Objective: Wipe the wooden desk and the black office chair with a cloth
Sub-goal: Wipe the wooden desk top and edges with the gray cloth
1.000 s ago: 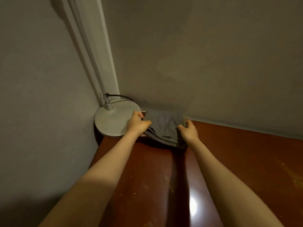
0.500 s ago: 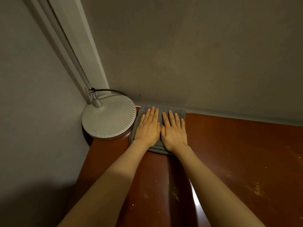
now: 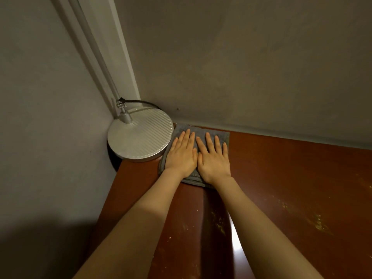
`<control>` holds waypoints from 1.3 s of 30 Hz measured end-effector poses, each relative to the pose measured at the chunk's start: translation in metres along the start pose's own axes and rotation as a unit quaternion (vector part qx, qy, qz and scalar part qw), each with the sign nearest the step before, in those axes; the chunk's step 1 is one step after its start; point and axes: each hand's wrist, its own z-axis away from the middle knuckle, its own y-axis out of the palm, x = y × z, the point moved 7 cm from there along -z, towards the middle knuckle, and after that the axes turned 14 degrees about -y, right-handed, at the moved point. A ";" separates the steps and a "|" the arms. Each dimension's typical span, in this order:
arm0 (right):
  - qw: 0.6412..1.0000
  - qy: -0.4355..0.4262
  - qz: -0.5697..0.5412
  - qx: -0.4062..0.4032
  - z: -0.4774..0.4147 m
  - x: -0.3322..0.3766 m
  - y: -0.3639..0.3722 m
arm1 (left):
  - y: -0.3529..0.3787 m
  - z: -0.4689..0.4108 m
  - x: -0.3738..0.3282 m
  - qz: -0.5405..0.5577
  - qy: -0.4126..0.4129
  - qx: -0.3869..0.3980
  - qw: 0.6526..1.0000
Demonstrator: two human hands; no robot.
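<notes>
The left hand [image 3: 182,156] and right hand [image 3: 214,158] are lying side by side, palms down, on a folded grey cloth [image 3: 223,135]. The fingers [image 3: 208,138] are straight and only slightly spread, pressing the cloth flat rather than pinching it. The cloth is resting on the far left corner of the red-brown counter [image 3: 281,188], with its far edge close along the wall [image 3: 241,67]. Its left edge is meeting the round lamp base [image 3: 138,137]; whether it is touching or tucking under cannot be told. The step in hand is judged to be wiping the counter from its back corner, and the chair is not appearing in view. The next move is likely calling for steady downward pressure while both hands are drawing the cloth toward the body or rightward along the wall, keeping clear of the base and its black cable [image 3: 138,101]. Pale specks [image 3: 320,222] are showing on the glossy surface nearer the person, and a bright glare is lying beside the right forearm. The room is appearing dim, its plain grey walls meeting in a corner behind the lamp.
</notes>
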 end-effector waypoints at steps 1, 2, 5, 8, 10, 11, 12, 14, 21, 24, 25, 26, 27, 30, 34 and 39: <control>1.000 0.001 0.000 0.001 0.005 0.004 0.002 | 0.002 0.006 0.003 -0.006 0.001 0.000 1.000; 1.000 0.000 -0.001 0.001 0.011 0.009 0.003 | 0.002 0.013 0.006 -0.013 0.000 -0.001 1.000; 1.000 -0.008 -0.006 0.004 0.028 0.023 0.008 | 0.006 0.034 0.016 -0.017 -0.007 -0.002 1.000; 1.000 -0.026 -0.004 0.014 0.046 0.040 0.014 | 0.008 0.061 0.027 -0.008 -0.022 -0.003 1.000; 0.999 -0.043 -0.006 0.017 0.060 0.055 0.018 | 0.009 0.081 0.038 -0.005 -0.037 -0.002 0.999; 0.998 -0.053 -0.010 0.017 0.066 0.064 0.021 | 0.009 0.091 0.045 -0.008 -0.048 -0.003 0.999; 0.998 -0.064 -0.012 0.019 0.071 0.072 0.023 | 0.010 0.100 0.053 -0.012 -0.059 -0.004 0.998; 0.995 -0.094 -0.013 0.029 0.079 0.094 0.029 | 0.008 0.121 0.071 -0.015 -0.087 -0.010 0.996; 0.987 -0.160 0.005 0.033 0.080 0.133 0.039 | 0.005 0.150 0.108 0.017 -0.151 -0.028 0.988; 0.985 -0.168 0.005 0.033 0.070 0.135 0.038 | 0.001 0.139 0.113 0.017 -0.155 -0.050 0.987; 0.985 -0.170 0.004 0.037 0.065 0.136 0.039 | -0.001 0.135 0.115 0.015 -0.157 -0.054 0.986; 0.985 -0.171 0.002 0.037 0.062 0.136 0.040 | -0.002 0.133 0.118 0.013 -0.160 -0.058 0.985; 0.985 -0.172 0.001 0.034 0.057 0.136 0.041 | -0.001 0.130 0.120 0.011 -0.162 -0.064 0.985; 0.985 -0.171 0.003 0.027 0.051 0.136 0.040 | -0.002 0.124 0.122 0.005 -0.153 -0.068 0.986; 0.988 -0.154 0.000 0.031 0.047 0.138 0.039 | -0.006 0.118 0.124 0.000 -0.143 -0.056 0.988; 0.992 -0.121 0.008 0.019 0.044 0.143 0.038 | -0.008 0.111 0.127 0.003 -0.112 -0.042 0.993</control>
